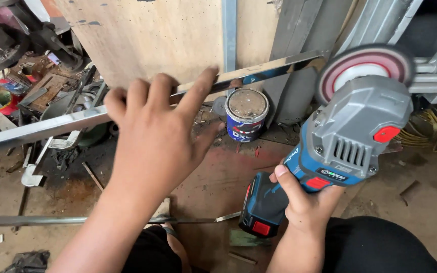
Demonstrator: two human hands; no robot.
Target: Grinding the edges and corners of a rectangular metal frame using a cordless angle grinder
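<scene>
My left hand [155, 136] rests on a long shiny metal bar [259, 73] that runs from the left edge up to the right, fingers spread over its middle and holding it up. My right hand [304, 199] grips the body of a blue and grey cordless angle grinder [345, 141]. Its round red and white flap disc [365, 68] sits at the bar's right end, close to or touching it. A second thin metal strip [31, 220] lies on the floor under my left arm.
A paint can [247, 114] with a dirty lid stands on the floor behind the bar. A plywood board [147, 35] leans at the back. Scrap metal, tins and tools [36, 86] are piled at left. Yellow cable [428, 129] coils at right.
</scene>
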